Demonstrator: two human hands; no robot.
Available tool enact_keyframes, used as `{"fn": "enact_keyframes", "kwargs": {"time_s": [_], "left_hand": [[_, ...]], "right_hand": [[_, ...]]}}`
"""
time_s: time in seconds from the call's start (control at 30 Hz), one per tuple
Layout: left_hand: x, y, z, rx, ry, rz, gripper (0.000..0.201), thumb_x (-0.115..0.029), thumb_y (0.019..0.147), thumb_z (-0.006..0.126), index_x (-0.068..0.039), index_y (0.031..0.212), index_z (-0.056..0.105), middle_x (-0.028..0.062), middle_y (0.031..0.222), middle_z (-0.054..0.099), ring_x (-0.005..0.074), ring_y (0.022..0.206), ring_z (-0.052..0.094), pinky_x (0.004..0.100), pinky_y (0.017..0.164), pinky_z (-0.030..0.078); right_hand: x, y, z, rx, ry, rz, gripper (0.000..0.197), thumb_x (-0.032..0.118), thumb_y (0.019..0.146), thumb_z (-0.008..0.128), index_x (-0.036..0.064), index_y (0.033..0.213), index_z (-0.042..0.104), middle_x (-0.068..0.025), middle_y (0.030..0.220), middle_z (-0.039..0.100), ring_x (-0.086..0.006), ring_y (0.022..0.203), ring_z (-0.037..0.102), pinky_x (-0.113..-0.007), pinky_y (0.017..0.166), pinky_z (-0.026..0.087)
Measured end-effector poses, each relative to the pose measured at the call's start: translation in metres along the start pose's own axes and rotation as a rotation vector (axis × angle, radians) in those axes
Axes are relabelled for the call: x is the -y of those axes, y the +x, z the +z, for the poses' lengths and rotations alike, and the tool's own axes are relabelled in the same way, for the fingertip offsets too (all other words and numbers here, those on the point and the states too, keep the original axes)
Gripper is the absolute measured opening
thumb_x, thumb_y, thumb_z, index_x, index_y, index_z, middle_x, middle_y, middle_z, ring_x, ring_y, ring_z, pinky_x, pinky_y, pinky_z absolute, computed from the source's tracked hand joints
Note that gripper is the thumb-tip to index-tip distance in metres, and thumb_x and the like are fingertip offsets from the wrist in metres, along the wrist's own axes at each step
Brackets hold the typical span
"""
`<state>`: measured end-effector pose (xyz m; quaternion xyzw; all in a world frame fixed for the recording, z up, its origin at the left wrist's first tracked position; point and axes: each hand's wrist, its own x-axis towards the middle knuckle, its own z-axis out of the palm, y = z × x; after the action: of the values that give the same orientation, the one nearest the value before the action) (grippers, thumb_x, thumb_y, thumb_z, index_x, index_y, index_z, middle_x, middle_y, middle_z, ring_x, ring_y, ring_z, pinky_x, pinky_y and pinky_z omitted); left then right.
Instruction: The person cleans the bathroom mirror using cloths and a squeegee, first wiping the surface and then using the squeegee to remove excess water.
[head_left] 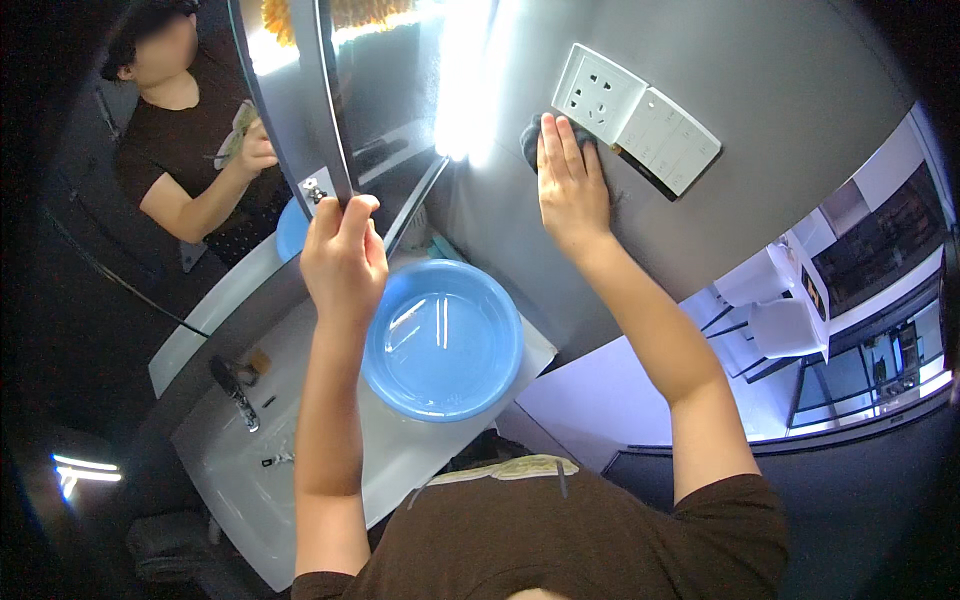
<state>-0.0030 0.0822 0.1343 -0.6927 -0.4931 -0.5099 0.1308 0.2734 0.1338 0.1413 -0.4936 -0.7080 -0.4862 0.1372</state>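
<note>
My left hand (pixel 345 245) is closed round the lower edge of a mirrored cabinet door (pixel 335 110), which stands swung out over the washbasin. On the grey wall at the right, my right hand (pixel 573 195) presses a dark cloth (pixel 530 145) with its fingers laid over it. The cloth is bunched and mostly hidden under the fingers. Right above it is a white socket panel (pixel 597 92), joined to a white switch panel (pixel 668 143). Below and between my arms sits a light blue basin (pixel 445 350) with water in it.
The white washbasin (pixel 215 480) with a chrome tap (pixel 238 400) lies at the lower left. A bright light strip (pixel 465 90) runs up the corner by the cabinet. Through an opening at the right stand white chairs (pixel 785 328) and a table.
</note>
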Motion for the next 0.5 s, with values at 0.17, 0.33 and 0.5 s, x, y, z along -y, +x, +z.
{"fn": "enact_keyframes", "kwargs": {"time_s": [0.17,0.33,0.5], "left_hand": [[0.004,-0.003,-0.006,0.032,-0.027,0.003,0.029,0.005,0.071,0.064,-0.011,0.094,0.058,0.008,0.082,0.053,0.0274,0.072,0.057,0.0387,0.062,0.046],[-0.015,0.0,-0.004,0.036,-0.016,0.048,0.029,0.004,0.07,0.065,-0.011,0.095,0.058,0.0085,0.084,0.052,0.0288,0.074,0.057,0.0392,0.061,0.047],[-0.035,-0.009,-0.002,0.049,-0.015,0.075,0.028,0.005,0.072,0.063,-0.01,0.095,0.058,0.0093,0.081,0.049,0.0289,0.068,0.056,0.0383,0.058,0.046]], "right_hand": [[0.019,-0.075,-0.001,0.141,0.053,-0.15,0.043,0.012,0.08,0.053,-0.0049,0.119,0.058,-0.0118,0.147,0.036,-0.0249,0.135,0.032,-0.038,0.103,0.036],[0.027,-0.156,0.027,0.264,0.28,-0.307,0.036,0.012,0.075,0.056,-0.0053,0.106,0.065,-0.0138,0.13,0.053,-0.0256,0.118,0.047,-0.037,0.098,0.039],[0.019,-0.004,-0.001,-0.11,0.349,-0.107,0.036,0.008,0.078,0.054,-0.0033,0.112,0.061,-0.0142,0.129,0.052,-0.0272,0.121,0.045,-0.041,0.099,0.039]]}}
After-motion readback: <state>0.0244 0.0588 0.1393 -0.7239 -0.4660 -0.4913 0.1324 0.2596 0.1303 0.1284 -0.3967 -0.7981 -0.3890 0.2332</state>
